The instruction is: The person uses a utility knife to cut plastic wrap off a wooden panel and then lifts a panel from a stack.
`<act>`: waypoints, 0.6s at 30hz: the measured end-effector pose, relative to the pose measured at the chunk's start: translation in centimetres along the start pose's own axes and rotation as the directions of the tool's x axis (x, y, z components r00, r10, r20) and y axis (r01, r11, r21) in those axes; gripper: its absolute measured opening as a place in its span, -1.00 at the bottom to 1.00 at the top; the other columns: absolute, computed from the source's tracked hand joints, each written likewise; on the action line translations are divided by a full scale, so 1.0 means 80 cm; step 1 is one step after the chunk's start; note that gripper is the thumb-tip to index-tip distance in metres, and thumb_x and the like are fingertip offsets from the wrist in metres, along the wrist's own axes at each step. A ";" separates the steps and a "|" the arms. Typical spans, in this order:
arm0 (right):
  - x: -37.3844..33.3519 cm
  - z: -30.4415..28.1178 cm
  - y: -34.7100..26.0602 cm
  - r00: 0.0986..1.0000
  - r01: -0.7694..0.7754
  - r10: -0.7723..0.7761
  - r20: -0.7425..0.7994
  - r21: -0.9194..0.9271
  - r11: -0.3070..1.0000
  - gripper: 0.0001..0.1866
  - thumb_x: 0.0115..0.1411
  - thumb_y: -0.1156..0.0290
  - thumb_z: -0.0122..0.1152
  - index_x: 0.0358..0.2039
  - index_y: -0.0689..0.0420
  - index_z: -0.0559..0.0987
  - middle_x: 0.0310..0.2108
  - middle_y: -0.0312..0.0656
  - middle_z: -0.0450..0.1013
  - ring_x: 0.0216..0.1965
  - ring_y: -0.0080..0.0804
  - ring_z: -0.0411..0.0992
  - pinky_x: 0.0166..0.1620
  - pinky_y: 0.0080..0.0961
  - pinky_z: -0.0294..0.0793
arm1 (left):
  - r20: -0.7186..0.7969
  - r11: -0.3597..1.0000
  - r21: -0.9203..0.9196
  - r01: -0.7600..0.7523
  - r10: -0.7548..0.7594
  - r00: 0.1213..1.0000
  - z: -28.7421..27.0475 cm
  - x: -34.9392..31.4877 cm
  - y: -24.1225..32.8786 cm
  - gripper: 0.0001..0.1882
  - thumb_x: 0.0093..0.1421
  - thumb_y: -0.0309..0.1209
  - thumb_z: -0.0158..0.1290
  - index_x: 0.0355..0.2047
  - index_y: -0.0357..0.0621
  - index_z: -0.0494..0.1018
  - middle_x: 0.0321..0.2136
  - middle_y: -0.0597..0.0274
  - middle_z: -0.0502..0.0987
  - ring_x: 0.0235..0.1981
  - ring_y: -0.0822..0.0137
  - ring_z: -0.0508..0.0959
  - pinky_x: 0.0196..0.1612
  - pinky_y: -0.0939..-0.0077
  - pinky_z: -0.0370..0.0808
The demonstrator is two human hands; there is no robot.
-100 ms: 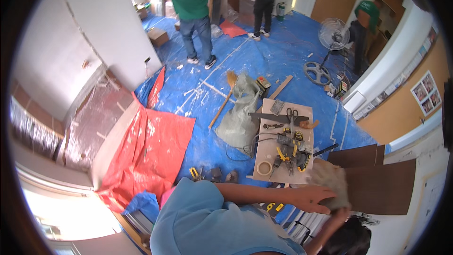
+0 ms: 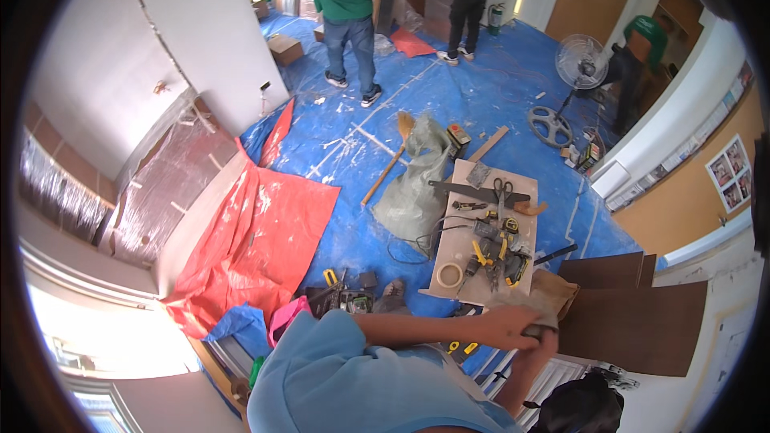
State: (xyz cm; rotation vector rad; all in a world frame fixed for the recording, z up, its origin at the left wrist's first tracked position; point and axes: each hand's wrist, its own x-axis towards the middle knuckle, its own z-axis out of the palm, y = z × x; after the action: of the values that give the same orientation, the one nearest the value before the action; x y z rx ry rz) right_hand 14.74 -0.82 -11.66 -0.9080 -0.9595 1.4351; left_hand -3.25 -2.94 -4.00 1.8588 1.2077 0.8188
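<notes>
My left arm reaches across to the right, and my left hand (image 2: pixel 512 325) is closed at the edge of a soft grey cloth-like thing (image 2: pixel 523 303). Beside it, my right hand (image 2: pixel 542 348) comes up from below with its fingers curled at the same thing. Motion blurs the grey thing, so its kind is unclear; a darker band shows near my fingers. Just beyond my hands lies a board (image 2: pixel 449 228) bearing a handsaw (image 2: pixel 481 192), scissors (image 2: pixel 502 190), a roll of tape (image 2: pixel 450 276), a tape measure (image 2: pixel 510 225) and several other hand tools.
Blue sheeting (image 2: pixel 321 200) covers the floor, with a red sheet (image 2: pixel 273 228) at the left. Brown panels (image 2: pixel 642 325) lie at the right. A broom (image 2: pixel 383 178) rests by a greenish sack (image 2: pixel 413 192). Farther off stand a fan (image 2: pixel 581 62) and several people (image 2: pixel 343 0).
Both hands have drawn left and slightly inward with the grey cloth-like thing. A brown cloth-like item beyond it is now more visible. The whole view has shifted slightly.
</notes>
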 end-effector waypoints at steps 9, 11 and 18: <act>-0.058 -0.050 -0.070 0.823 -0.186 0.396 0.407 -0.466 0.865 -0.64 0.35 0.20 0.28 -0.04 0.25 0.58 -0.19 -0.23 0.58 -0.22 -0.50 0.54 -0.14 -0.49 0.55 | -0.205 0.916 -0.289 0.279 -0.344 0.916 0.084 -0.110 0.031 -0.67 0.41 -0.23 0.01 -0.27 -0.30 0.53 -0.54 0.02 0.56 -0.47 0.31 0.66 -0.38 0.33 0.56; -0.045 -0.058 -0.073 0.866 -0.072 0.348 0.359 -0.598 0.798 -0.69 0.30 0.25 0.33 -0.14 0.26 0.61 -0.24 -0.27 0.54 -0.25 -0.55 0.46 -0.13 -0.54 0.47 | -0.217 0.935 -0.261 0.239 -0.298 0.930 0.082 -0.108 0.032 -0.69 0.41 -0.23 0.02 -0.23 -0.28 0.53 -0.47 -0.01 0.58 -0.41 0.23 0.67 -0.31 0.28 0.57; -0.038 -0.026 -0.117 0.957 -0.007 0.037 0.287 -0.103 0.995 -0.77 0.25 0.38 0.32 -0.14 0.20 0.57 -0.08 -0.11 0.56 -0.16 -0.45 0.49 -0.03 -0.44 0.49 | -0.388 0.978 -0.044 0.203 -0.204 0.899 -0.016 -0.178 -0.049 -0.63 0.31 -0.34 0.01 0.07 -0.17 0.55 0.02 0.04 0.58 0.10 0.13 0.51 0.20 0.25 0.39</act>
State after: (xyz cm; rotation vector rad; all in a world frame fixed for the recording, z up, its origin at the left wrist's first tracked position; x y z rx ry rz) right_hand 20.38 -3.35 -3.69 -0.7966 -1.2517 1.5781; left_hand -11.03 -14.86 -8.26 1.5727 1.6162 1.1047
